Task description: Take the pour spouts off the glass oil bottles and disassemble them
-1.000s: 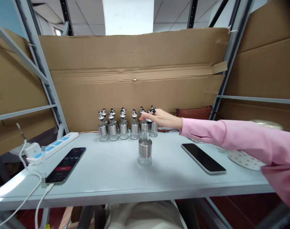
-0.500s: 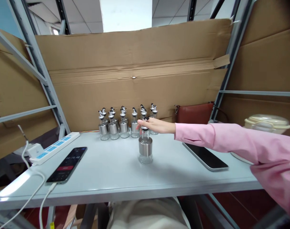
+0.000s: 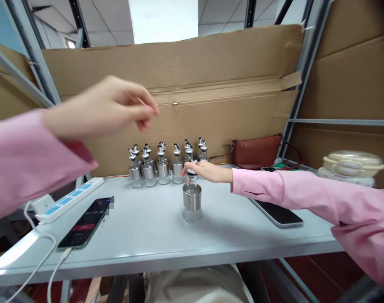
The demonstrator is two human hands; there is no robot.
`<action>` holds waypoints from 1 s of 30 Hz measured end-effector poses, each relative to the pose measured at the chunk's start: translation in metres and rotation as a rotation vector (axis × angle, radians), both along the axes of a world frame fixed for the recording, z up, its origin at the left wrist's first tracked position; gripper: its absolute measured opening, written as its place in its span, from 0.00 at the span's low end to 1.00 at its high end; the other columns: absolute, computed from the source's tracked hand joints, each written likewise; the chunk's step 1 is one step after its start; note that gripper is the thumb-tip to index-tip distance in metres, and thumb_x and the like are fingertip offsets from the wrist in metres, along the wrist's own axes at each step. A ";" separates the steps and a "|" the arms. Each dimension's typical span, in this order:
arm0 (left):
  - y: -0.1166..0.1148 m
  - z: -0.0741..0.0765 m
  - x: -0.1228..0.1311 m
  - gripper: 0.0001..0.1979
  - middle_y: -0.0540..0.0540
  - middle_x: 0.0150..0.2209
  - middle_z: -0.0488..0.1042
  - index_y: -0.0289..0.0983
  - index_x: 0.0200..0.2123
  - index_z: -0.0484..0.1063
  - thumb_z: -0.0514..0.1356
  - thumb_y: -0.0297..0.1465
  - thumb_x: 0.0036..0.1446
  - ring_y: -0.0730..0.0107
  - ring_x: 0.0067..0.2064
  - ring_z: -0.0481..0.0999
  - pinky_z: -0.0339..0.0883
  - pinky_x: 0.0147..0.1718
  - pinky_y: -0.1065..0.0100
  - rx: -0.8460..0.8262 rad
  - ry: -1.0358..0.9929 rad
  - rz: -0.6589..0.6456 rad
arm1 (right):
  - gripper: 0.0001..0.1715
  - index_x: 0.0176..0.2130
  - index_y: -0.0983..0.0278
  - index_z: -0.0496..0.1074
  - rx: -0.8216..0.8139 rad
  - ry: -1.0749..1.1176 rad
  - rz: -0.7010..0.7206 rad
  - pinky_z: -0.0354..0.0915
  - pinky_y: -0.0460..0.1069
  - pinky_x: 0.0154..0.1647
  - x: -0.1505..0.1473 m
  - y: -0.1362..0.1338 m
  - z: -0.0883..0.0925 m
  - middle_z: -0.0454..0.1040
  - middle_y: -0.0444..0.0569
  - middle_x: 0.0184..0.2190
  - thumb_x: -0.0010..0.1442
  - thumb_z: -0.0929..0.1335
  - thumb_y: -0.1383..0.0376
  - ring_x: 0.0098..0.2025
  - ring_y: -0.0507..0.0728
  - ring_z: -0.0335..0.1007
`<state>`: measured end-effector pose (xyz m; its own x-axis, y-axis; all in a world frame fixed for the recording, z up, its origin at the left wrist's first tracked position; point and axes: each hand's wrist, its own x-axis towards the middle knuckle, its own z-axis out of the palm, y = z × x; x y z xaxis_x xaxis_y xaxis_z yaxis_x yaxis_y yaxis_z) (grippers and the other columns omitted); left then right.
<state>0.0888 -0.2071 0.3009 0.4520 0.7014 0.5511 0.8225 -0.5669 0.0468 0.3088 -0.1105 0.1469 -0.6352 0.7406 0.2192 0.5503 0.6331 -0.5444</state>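
Note:
In the head view, an oil bottle of clear glass with a steel sleeve stands upright at mid-table. My right hand is closed around its pourer top, which the fingers largely cover. Raised at the left, my left hand is in the air above the table, somewhat blurred. Its fingers are curled toward the thumb, and nothing shows between them. Behind the held bottle, several similar oil bottles with silver and black pourers stand grouped near the cardboard.
A lit phone with a charging cable lies left, beside a white power strip. At right are a dark-screened device, a brown bag and a cream lidded container. Cardboard walls the back.
My left hand has come into view from the left, raised above the table. My right hand stays at the top of the same oil bottle. The view has shifted slightly.

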 end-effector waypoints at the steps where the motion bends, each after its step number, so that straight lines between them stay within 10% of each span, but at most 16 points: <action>1: 0.007 -0.005 0.012 0.15 0.54 0.29 0.71 0.30 0.38 0.72 0.50 0.32 0.56 0.74 0.39 0.72 0.59 0.46 0.60 -0.007 0.002 -0.006 | 0.31 0.36 0.67 0.72 0.006 -0.011 0.000 0.59 0.47 0.34 0.000 -0.001 0.001 0.73 0.46 0.28 0.63 0.50 0.53 0.28 0.52 0.62; 10: 0.093 -0.077 0.097 0.20 0.49 0.40 0.73 0.37 0.35 0.71 0.47 0.45 0.57 0.62 0.49 0.67 0.39 0.59 0.52 -0.377 -0.016 -0.239 | 0.32 0.37 0.68 0.72 0.011 -0.057 -0.003 0.63 0.50 0.41 -0.001 0.000 0.001 0.75 0.52 0.31 0.64 0.49 0.53 0.36 0.56 0.68; 14: 0.115 -0.097 0.112 0.24 0.46 0.48 0.71 0.38 0.40 0.71 0.45 0.48 0.56 0.63 0.50 0.67 0.51 0.55 0.60 -0.598 0.027 -0.333 | 0.34 0.41 0.70 0.71 0.002 -0.136 -0.031 0.65 0.50 0.39 0.000 0.003 0.000 0.75 0.55 0.32 0.64 0.49 0.53 0.34 0.56 0.71; 21: 0.118 -0.119 0.118 0.21 0.46 0.39 0.75 0.35 0.32 0.72 0.49 0.45 0.55 0.65 0.43 0.71 0.61 0.46 0.68 -0.746 -0.009 -0.529 | 0.24 0.53 0.67 0.66 0.273 -0.203 0.127 0.59 0.49 0.53 0.002 0.003 -0.002 0.68 0.52 0.52 0.64 0.52 0.66 0.54 0.55 0.63; 30: 0.114 -0.130 0.113 0.10 0.46 0.37 0.75 0.33 0.31 0.71 0.52 0.32 0.52 0.67 0.43 0.71 0.62 0.47 0.69 -0.774 -0.207 -0.571 | 0.24 0.50 0.68 0.69 0.395 -0.336 0.058 0.63 0.51 0.47 0.002 0.005 -0.013 0.73 0.54 0.45 0.62 0.53 0.70 0.46 0.57 0.69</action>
